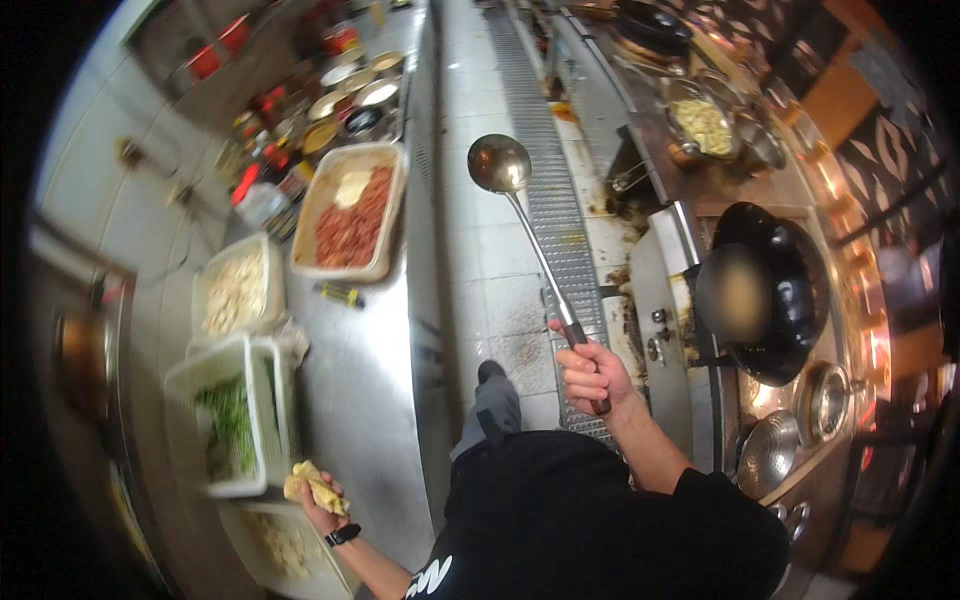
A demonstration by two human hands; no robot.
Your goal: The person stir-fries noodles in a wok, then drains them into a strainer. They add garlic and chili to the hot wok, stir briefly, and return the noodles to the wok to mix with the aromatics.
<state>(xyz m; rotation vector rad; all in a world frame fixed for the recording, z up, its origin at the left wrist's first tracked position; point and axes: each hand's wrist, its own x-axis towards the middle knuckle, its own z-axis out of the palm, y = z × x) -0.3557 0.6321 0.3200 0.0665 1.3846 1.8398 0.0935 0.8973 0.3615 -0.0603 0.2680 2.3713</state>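
Note:
My right hand (596,375) grips the dark handle of a steel ladle (501,165), its bowl held out over the floor in front of me. In my left hand (321,508) is a crumpled yellowish cloth (315,486), held over the steel counter on my left. Below that hand stands a white plastic tub (330,559) of pale chopped food. A white plastic basket (259,420) with leafy greens (229,427) is just beyond. On my right sits a black wok (799,277) on the stove; a blurred patch hides part of it.
A tub (300,259) of raw minced meat and a tub of pale pieces (234,289) stand on the steel counter (352,397), with several seasoning bowls (377,91) behind. At right are a perforated skimmer (769,454) and a metal bowl of pale food (703,126). A drain grate (536,97) runs along the floor.

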